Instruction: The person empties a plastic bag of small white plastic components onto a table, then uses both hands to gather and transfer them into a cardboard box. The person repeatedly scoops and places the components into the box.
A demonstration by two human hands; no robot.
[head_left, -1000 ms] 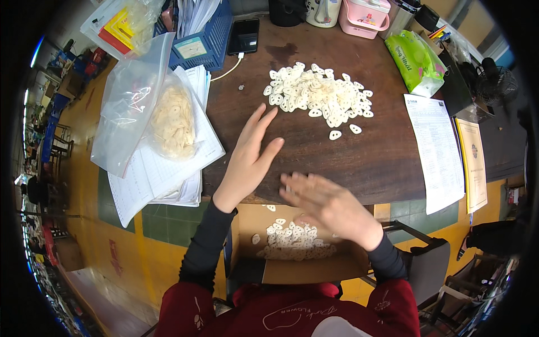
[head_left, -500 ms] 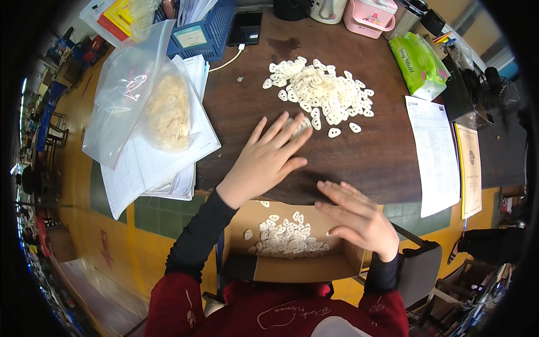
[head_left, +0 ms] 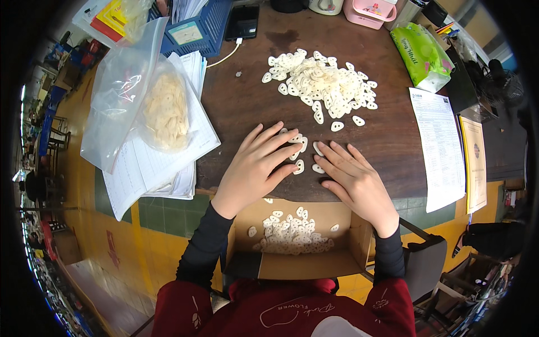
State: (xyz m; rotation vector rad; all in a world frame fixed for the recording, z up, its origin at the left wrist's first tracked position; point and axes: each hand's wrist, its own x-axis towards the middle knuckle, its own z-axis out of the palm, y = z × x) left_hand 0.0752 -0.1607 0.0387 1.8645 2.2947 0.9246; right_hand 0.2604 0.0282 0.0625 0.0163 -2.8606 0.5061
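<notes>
My left hand [head_left: 255, 165] lies palm down on the table with its fingers spread, partly over a few small flat white pieces with holes [head_left: 299, 166]. Opposite it, my right hand [head_left: 356, 182] is stretched flat, its fingertips touching or covering white pieces [head_left: 318, 149] at the table's near side. Beyond both hands is a large heap of the same rounded, two-holed pieces [head_left: 328, 81], with some scattered round its edge. Below the table edge, an open cardboard box [head_left: 306, 268] holds a smaller heap of them [head_left: 295, 233]. What lies under my palms is hidden.
At left, a clear plastic bag of cream-coloured pieces [head_left: 167, 109] rests on papers [head_left: 146, 168]. A blue basket [head_left: 210, 33] and a charging phone [head_left: 242, 23] stand behind. On the right are a green tissue pack [head_left: 418, 56], a printed sheet [head_left: 435, 140] and a pink container [head_left: 368, 17].
My right hand has moved forward from over the box onto the table. My left hand has drawn slightly nearer, and several loose pieces now show between the hands.
</notes>
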